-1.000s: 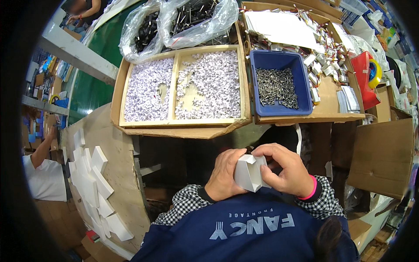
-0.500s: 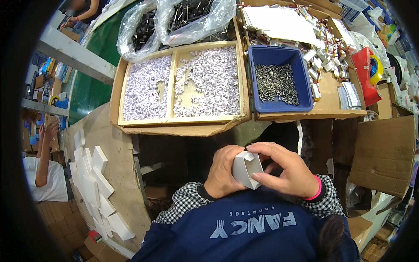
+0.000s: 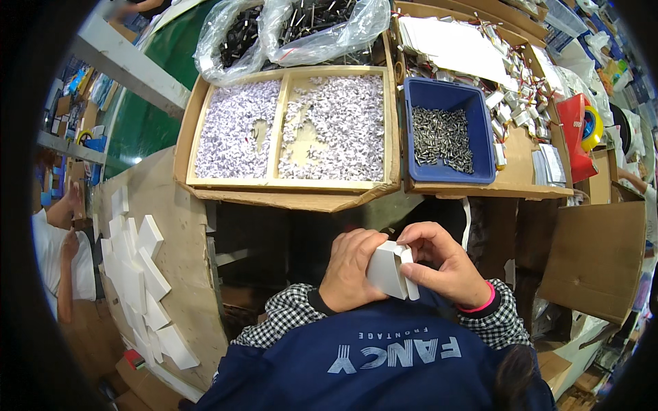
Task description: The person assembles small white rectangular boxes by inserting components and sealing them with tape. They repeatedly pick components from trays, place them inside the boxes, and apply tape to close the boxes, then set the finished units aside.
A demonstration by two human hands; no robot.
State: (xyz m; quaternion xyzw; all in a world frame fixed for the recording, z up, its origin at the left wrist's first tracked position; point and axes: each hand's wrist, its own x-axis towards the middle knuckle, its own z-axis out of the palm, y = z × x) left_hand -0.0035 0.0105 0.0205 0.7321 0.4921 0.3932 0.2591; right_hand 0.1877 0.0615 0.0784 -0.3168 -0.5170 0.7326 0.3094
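A small white box [image 3: 385,271] is sitting in front of the dark blue garment [image 3: 301,387]; the left hand [image 3: 351,270] is clasping its body, while the right hand [image 3: 447,266] is pinching its flapped end with thumb and fingers. Ahead, a blue bin [image 3: 449,177] is holding small metal pieces [image 3: 442,140].

Tray [image 3: 295,183] left of bin [image 3: 452,177], box [image 3: 386,270] nearer

Matt card box [image 3: 385,271] (smooth)
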